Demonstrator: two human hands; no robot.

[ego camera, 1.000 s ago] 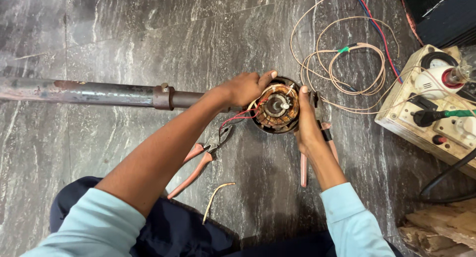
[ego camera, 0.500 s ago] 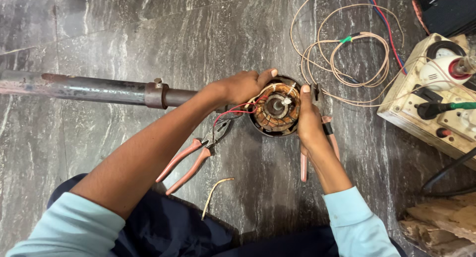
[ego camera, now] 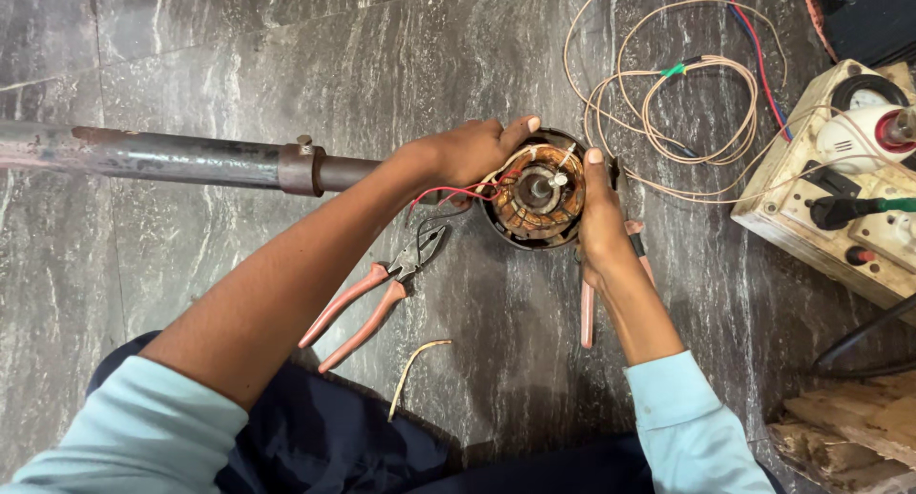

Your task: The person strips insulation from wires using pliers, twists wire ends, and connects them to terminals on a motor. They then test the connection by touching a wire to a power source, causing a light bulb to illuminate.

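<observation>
Both hands are gripping the round motor stator (ego camera: 541, 191) lying mid-floor (ego camera: 239, 46), shaft pointing up toward the camera: left hand (ego camera: 468, 153) curled over its left rim, right hand (ego camera: 601, 217) clasping the right.

Both hands on the round copper-wound motor stator (ego camera: 540, 191) w/ dark metal casing, sitting on the grey marble floor (ego camera: 239, 55). Left hand (ego camera: 468, 153) grips its upper-left rim, right hand (ego camera: 603, 222) cups the right side. Long rusty steel pipe (ego camera: 172, 157) runs off beyond the left hand. Pink-handled pliers (ego camera: 377, 289) lie just below the left forearm; second pink-handled tool (ego camera: 587, 308) partly hidden under right wrist. Coiled pinkish wire (ego camera: 687, 113) & cream switchboard box (ego camera: 840, 198) out past the right hand.
</observation>
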